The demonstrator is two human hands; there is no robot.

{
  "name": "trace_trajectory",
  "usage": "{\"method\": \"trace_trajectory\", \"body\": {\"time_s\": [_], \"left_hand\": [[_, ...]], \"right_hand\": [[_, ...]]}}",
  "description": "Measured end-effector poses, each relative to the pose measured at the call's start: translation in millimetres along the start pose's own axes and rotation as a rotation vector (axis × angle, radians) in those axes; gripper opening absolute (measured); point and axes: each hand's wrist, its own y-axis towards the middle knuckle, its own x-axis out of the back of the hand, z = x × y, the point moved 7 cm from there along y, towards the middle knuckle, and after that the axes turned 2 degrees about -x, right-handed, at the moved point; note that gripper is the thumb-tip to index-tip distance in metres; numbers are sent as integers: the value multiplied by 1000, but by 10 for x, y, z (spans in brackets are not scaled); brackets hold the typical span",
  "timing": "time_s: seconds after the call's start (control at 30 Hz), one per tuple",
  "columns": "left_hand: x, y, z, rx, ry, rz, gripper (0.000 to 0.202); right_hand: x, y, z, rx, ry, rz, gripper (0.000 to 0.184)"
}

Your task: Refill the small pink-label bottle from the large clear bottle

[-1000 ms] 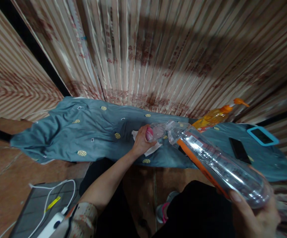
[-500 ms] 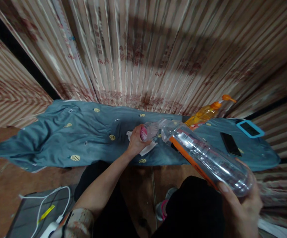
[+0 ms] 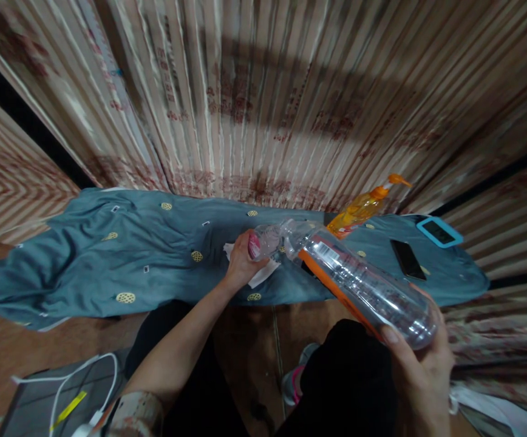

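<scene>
Two bottles, one per hand, necks close together

Large clear bottle [image 3: 359, 285] with an orange label: thin plastic and it looks near empty, so judged light. Walls would likely dent under a hard squeeze, and the smooth skin is a bit slippery. Best hold is round the base or mid-body, not the narrow neck. It is up off the surface, tilted, neck pointing down toward the small clear bottle [image 3: 266, 243], base nearest the camera.

Right hand [image 3: 421, 373] has it by the base, with the fingers [image 3: 393, 340] curled shut around it and one lying across the near side.

Small bottle has pink on it. It is also judged light and thin and would tip easily, so it wants steadying at the body. It sits low at the cloth-draped surface [image 3: 131, 261], over a white paper [image 3: 260, 278]. Left hand [image 3: 240, 265] wraps it from the left, fingers closed round the body.

Whether the two mouths touch: cannot tell, too blurred.

Further right on the surface, clear of both hands: orange pump bottle [image 3: 361, 209], black phone [image 3: 407, 259], blue-cased device [image 3: 439, 231]. Striped curtain [image 3: 268, 91] is behind.
</scene>
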Motion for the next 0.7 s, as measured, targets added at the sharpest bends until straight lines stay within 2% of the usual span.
{"method": "trace_trajectory", "body": {"time_s": [0.27,0.7], "left_hand": [[-10,5,6,10,-4,-7,84],[-36,3,40,11,-12,-11,87]], "right_hand": [[-22,-22,140,-44,28,-37,100],[-30,-22,105,-59,70,-25,99]]}}
